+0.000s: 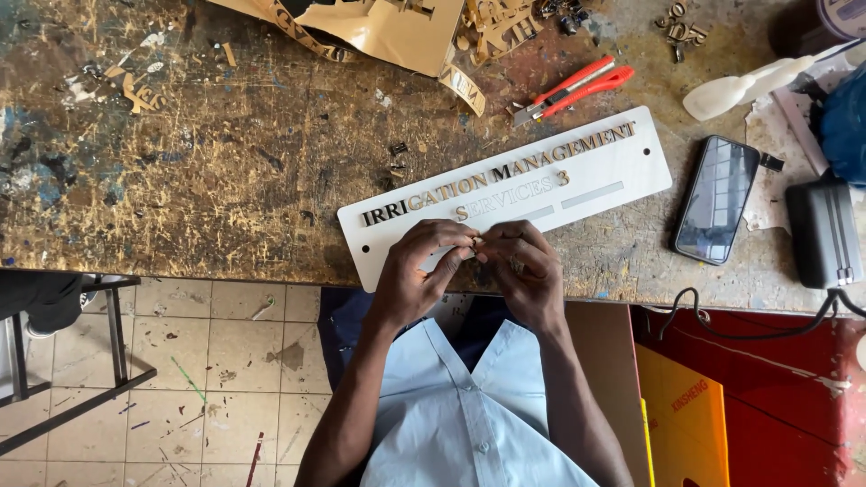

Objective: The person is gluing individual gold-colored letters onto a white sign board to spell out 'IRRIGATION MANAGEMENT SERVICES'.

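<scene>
**Hands pinch a small piece over a white sign plate**

At the near edge of a scarred, paint-flecked worktop (225,162), a person in a pale blue shirt (460,415) brings both hands together above a long white sign plate (622,167). The left hand (417,266) and right hand (523,266) meet fingertip to fingertip, their fingers closed on a tiny piece (475,242) pinched between them; it is too small to tell what it is. The plate lies slanted across the worktop, its near left corner under the hands and its far end rising toward the right. Dark and gold letters run along its upper line, with paler ones below.

Just beyond the plate's far edge lies a red utility knife (577,87). A dark phone (715,198) rests right of the plate, close to its end, with a black case (823,233) near the right edge. Gold cut-out scraps (379,32) and loose letters (492,27) are strewn along the far edge. A white plastic tool (744,87) lies toward the far right corner.
</scene>
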